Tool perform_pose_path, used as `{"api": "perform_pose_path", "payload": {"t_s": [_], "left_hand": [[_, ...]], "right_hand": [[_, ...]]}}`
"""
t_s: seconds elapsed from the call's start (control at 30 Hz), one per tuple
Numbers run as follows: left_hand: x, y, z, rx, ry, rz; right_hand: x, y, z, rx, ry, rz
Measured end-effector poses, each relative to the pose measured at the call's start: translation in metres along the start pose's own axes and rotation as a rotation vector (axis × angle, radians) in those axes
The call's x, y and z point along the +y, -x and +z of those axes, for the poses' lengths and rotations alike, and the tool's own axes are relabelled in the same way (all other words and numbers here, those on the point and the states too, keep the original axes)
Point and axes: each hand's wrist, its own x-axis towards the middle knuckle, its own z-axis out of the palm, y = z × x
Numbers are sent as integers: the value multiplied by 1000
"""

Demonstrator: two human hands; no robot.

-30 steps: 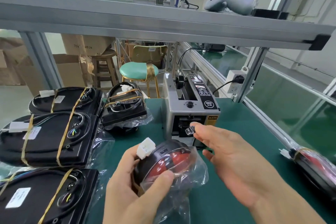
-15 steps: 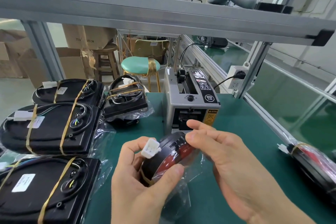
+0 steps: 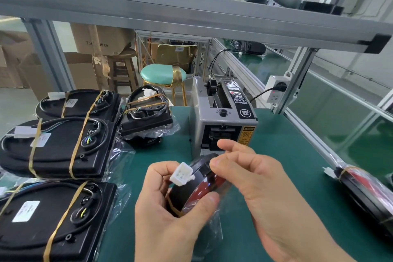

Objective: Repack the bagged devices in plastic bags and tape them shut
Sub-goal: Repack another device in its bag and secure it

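Low centre of frame: my left hand grips the rigid round black-and-red device in slippery clear plastic; right hand pinches the film, seemingly.

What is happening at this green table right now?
A person is packing small devices at a green-topped workbench. The left hand grips a round black-and-red device in a clear plastic bag, with a white plastic connector sticking out on top. The right hand has its fingertips at the device's upper edge, apparently pressing tape on. Just behind stands a grey automatic tape dispenser. Black devices bound with yellow bands lie to the left.
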Motion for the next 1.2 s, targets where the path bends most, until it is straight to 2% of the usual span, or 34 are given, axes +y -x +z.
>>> {"api": "perform_pose_path", "payload": {"t_s": [0.17, 0.53, 1.2], "left_hand": [[0, 0, 0, 1, 3, -8], [0, 0, 4, 13, 40, 28], [2, -1, 3, 9, 2, -30]], "right_hand": [[5, -3, 4, 85, 49, -62], [9, -4, 6, 138, 175, -168], [7, -8, -2, 52, 234, -165]]}}
